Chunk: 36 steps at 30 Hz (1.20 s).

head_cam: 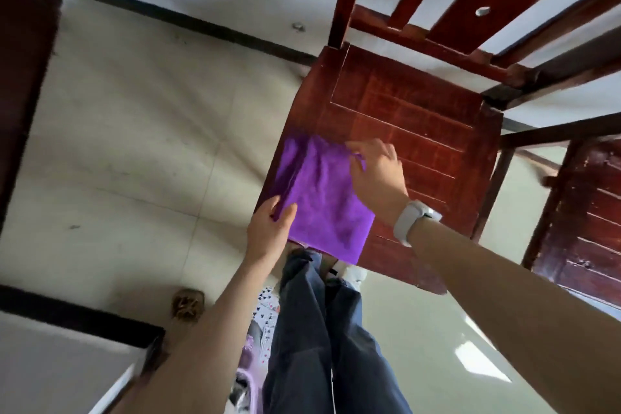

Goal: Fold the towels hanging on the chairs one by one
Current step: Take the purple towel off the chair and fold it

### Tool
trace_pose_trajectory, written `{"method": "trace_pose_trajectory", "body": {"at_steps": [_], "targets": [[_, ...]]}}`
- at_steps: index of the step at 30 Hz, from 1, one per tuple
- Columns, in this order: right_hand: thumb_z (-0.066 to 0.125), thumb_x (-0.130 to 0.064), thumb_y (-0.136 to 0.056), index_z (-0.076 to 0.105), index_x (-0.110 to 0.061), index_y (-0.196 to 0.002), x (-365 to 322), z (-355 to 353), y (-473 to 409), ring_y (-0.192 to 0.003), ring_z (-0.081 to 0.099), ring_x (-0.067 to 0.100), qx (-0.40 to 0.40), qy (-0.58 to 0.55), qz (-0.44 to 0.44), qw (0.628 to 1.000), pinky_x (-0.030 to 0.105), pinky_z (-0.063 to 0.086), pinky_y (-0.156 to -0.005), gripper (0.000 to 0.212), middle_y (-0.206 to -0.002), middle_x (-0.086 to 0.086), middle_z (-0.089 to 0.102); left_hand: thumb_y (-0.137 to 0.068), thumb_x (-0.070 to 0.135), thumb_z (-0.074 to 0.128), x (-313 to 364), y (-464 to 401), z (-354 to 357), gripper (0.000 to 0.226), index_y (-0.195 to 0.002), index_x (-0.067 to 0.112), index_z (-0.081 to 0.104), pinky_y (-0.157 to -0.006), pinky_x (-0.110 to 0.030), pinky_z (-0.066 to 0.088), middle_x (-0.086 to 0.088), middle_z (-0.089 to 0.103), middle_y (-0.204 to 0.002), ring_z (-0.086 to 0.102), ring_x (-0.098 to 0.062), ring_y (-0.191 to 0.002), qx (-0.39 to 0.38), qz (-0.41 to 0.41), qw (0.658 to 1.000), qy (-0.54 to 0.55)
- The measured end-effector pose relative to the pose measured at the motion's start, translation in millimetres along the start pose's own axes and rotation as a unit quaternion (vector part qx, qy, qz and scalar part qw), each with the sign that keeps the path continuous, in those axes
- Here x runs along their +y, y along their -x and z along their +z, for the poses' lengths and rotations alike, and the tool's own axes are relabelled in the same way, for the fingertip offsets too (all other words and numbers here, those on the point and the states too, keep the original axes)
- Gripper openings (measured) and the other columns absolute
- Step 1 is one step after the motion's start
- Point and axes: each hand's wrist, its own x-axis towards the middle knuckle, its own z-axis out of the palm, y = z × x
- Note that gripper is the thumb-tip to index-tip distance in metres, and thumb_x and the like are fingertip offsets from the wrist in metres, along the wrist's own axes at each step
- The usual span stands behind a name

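A purple towel (322, 198), folded into a rectangle, lies on the near left corner of the red-brown wooden chair seat (420, 131). My left hand (268, 228) grips the towel's near left edge, thumb on top. My right hand (378, 175), with a white band on the wrist, pinches the towel's far right corner with its fingertips. The towel's near edge hangs slightly over the front of the seat.
The chair's slatted backrest (470, 3) rises at the far side. A second dark wooden chair (584, 222) stands to the right. A dark cabinet (23, 60) is at the left. My legs in dark trousers (319, 329) stand on the pale tiled floor (134, 144).
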Motion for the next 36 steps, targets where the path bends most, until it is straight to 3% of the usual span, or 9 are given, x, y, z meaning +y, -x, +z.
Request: {"method": "trace_pose_trajectory", "body": {"at_steps": [5,10,16,21,24,26,29,32,36], "targets": [[0.046,-0.033,-0.093,0.044,-0.016,-0.134,6,10,-31,-0.128,0.033,0.027,-0.112,0.183,-0.055,0.975,0.044,0.028,-0.104,0.044,-0.135,0.008,0.045,-0.088,0.015,0.056,-5,-4,6,0.034,-0.12,0.006,0.059,-0.094,-0.027,0.037,-0.012,0.064,-0.119,0.057,-0.028,-0.111,0.076,0.067,0.992,-0.073],[0.049,-0.027,-0.09,0.046,-0.01,-0.127,-12,14,-41,-0.122,0.042,0.033,-0.138,0.163,-0.048,0.976,0.043,0.035,-0.1,0.04,-0.129,0.014,0.046,-0.084,0.005,0.057,-13,-2,3,0.025,-0.108,0.005,0.065,-0.092,-0.04,0.048,-0.014,0.07,-0.102,0.063,-0.03,-0.098,0.1,0.039,0.993,0.044],[0.047,-0.032,-0.093,0.043,-0.015,-0.126,-27,19,-45,-0.11,0.055,0.032,-0.137,0.138,-0.089,0.977,0.037,0.04,-0.088,0.038,-0.123,0.008,0.058,-0.088,0.006,0.049,-13,-4,-3,0.02,-0.103,0.005,0.062,-0.073,-0.017,0.036,-0.003,0.061,-0.088,0.055,-0.017,-0.083,0.153,0.002,0.987,0.046],[0.049,-0.033,-0.091,0.047,-0.018,-0.128,-21,35,-48,-0.119,0.046,0.029,-0.064,0.174,-0.111,0.976,0.044,0.033,-0.098,0.039,-0.128,0.006,0.051,-0.086,0.014,0.048,-19,-16,-5,0.026,-0.109,0.008,0.059,-0.084,-0.039,0.044,-0.016,0.058,-0.105,0.055,-0.032,-0.098,0.159,0.036,0.981,-0.101],[0.053,-0.014,-0.083,0.058,-0.012,-0.116,-12,37,-28,-0.105,0.051,0.026,0.087,0.202,-0.216,0.951,0.043,0.037,-0.088,0.034,-0.114,0.009,0.06,-0.08,0.012,0.049,-13,-13,-8,0.041,-0.122,0.008,0.053,-0.084,-0.045,0.045,-0.014,0.055,-0.121,0.052,-0.033,-0.111,0.203,0.193,0.929,-0.243],[0.052,-0.008,-0.076,0.06,-0.01,-0.114,1,39,-9,-0.106,0.046,0.022,0.139,0.232,-0.278,0.922,0.041,0.032,-0.093,0.039,-0.112,0.01,0.062,-0.08,0.008,0.05,-3,-18,-11,0.049,-0.128,0.01,0.047,-0.088,-0.043,0.044,-0.012,0.049,-0.134,0.048,-0.03,-0.123,0.192,0.296,0.875,-0.333],[0.048,-0.01,-0.078,0.051,-0.007,-0.126,27,51,20,-0.127,0.041,0.028,0.125,0.312,-0.259,0.906,0.051,0.025,-0.109,0.048,-0.13,0.014,0.055,-0.087,0.021,0.04,14,-36,-11,0.051,-0.137,0.01,0.038,-0.102,-0.047,0.036,-0.009,0.037,-0.147,0.035,-0.023,-0.136,0.119,0.386,0.795,-0.451],[0.046,-0.023,-0.082,0.043,-0.007,-0.134,42,64,35,-0.133,0.038,0.033,0.059,0.367,-0.193,0.908,0.053,0.029,-0.11,0.054,-0.142,0.018,0.041,-0.089,0.035,0.036,23,-61,-8,0.058,-0.139,0.006,0.033,-0.106,-0.055,0.029,-0.011,0.034,-0.149,0.033,-0.022,-0.137,0.034,0.429,0.727,-0.536],[0.041,-0.037,-0.084,0.033,-0.015,-0.141,55,78,26,-0.138,0.029,0.033,0.013,0.344,-0.169,0.923,0.052,0.02,-0.113,0.062,-0.148,0.018,0.031,-0.088,0.046,0.03,21,-85,-11,0.068,-0.142,0.006,0.024,-0.107,-0.057,0.025,-0.012,0.027,-0.151,0.029,-0.023,-0.139,0.0,0.424,0.701,-0.574]]}}
